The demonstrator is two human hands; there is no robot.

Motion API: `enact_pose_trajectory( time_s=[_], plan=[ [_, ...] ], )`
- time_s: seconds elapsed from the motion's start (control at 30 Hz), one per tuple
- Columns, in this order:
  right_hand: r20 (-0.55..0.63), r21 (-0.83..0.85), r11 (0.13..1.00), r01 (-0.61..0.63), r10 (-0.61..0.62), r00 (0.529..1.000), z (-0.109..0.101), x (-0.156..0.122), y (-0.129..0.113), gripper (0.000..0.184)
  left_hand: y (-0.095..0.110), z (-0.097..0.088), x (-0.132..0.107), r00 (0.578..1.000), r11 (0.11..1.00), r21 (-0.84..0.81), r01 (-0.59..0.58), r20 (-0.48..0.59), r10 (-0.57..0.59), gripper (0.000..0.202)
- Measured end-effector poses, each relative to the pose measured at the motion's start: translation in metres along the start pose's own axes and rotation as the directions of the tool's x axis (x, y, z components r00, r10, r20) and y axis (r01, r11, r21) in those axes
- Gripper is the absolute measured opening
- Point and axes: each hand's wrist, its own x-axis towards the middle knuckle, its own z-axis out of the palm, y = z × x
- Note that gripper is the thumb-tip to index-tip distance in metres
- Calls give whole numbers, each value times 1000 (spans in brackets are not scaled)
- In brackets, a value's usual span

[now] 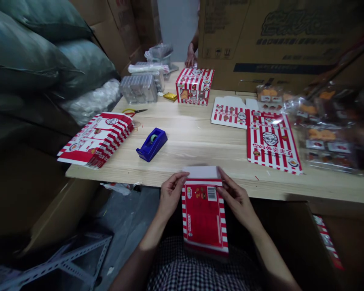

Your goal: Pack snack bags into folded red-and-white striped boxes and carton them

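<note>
A red and white striped cardboard box (204, 214) is held upright over my lap, just in front of the table edge, with a barcode panel facing me. A white flap sticks up at its far end. My left hand (173, 190) pinches the box's upper left corner. On the other side, my right hand (235, 194) grips the upper right corner, thumb on the printed face. Beyond the box on the table lie a blue tape dispenser (152, 144) and, to the right, flat striped box blanks (273, 141).
A stack of folded striped cartons (98, 137) lies at the left edge, near yellow-handled scissors (134, 111). Farther back are an assembled striped box (194, 86), clear plastic packs (139, 89) and a gold packet (170, 96). Bagged toy food sets (324, 139) lie right. Another person's hand (190, 56) shows behind.
</note>
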Motion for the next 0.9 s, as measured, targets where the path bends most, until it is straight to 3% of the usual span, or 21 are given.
enact_pose_trajectory(
  time_s=[0.1,0.2,0.4,0.6,0.77,0.9],
  plan=[
    [-79,122,990,69,-60,995,6,-3,5,60,-1,2,3,999,998,-60,-15,-33,13,33],
    [-46,151,987,61,-55,997,7,-5,6,45,5,2,3,1000,998,-55,-20,-19,19,34],
    [-5,-78,994,73,-74,997,-3,1,4,19,20,1,-5,995,998,-58,-6,97,12,33],
    [-83,19,999,43,-41,996,8,-6,12,28,15,-7,-8,994,1000,-6,-1,111,1,23],
    [-7,-21,999,-43,43,999,9,-12,19,22,8,-20,-12,989,990,137,-23,148,2,26],
    [50,-101,994,-39,44,998,6,-6,20,24,6,-25,-13,975,990,137,22,215,-51,26]
  ],
)
